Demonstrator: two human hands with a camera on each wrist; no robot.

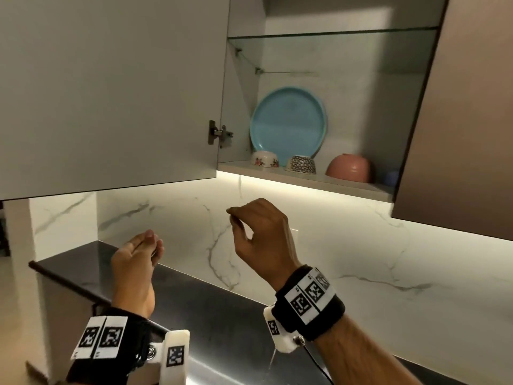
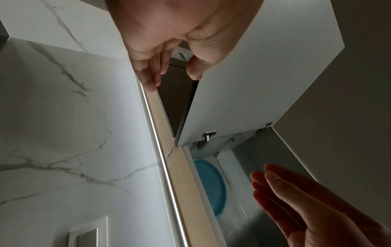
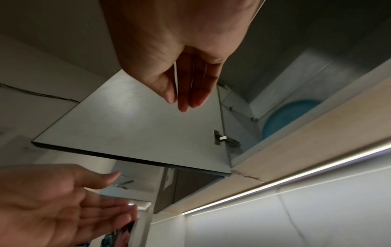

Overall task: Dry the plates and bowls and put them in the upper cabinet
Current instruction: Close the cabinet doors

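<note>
The upper cabinet stands open. On its bottom shelf [image 1: 319,182] a blue plate [image 1: 288,123] leans upright against the back wall. In front of it three bowls sit upside down: a white floral bowl [image 1: 265,159], a patterned bowl [image 1: 302,164] and a pink bowl [image 1: 349,168]. Both hands hover empty below the shelf, above the counter. My left hand [image 1: 150,245] has its palm turned inward and its fingers relaxed. My right hand [image 1: 236,220] hangs with loosely curled fingers. The blue plate [image 3: 289,117] also shows in the right wrist view, behind the shelf's front edge.
The left cabinet door [image 1: 111,93] swings out wide; the brown right door [image 1: 458,120] hides part of a small blue object [image 1: 391,177]. A glass shelf [image 1: 333,33] spans the cabinet above. Below are the dark counter [image 1: 208,315] and the marble backsplash [image 1: 361,259].
</note>
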